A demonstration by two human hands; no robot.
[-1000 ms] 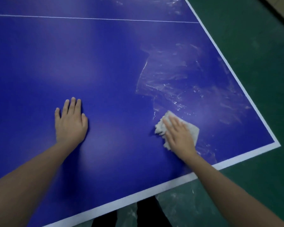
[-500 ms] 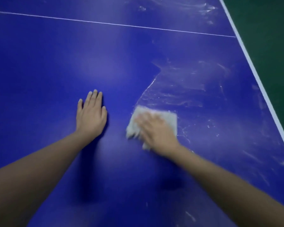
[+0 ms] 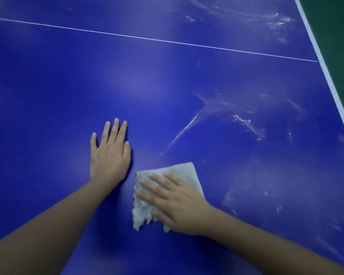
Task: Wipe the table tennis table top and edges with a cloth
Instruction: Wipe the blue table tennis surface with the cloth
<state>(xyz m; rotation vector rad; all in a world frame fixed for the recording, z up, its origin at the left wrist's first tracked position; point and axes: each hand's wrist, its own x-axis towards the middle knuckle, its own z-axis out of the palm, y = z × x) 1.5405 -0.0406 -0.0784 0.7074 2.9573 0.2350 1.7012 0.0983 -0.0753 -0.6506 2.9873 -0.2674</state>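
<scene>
On the blue table top (image 3: 167, 80), I have the right hand (image 3: 177, 203) pressed flat, fingers straight, on the cloth (image 3: 184, 171), the left hand (image 3: 109, 153) flat and empty just beside it, while the smears (image 3: 242, 120) lie ahead and rightward, nearer the right hand.

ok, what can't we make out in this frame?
- Head view: much of the cloth is hidden under the right hand.
- Head view: the near edge of the table is cut off by the bottom of the frame. Only the white line on the right shows.
- Head view: the smears are too faint to tell wet from dry.
- Head view: the left hand hides the surface beneath it.
</scene>
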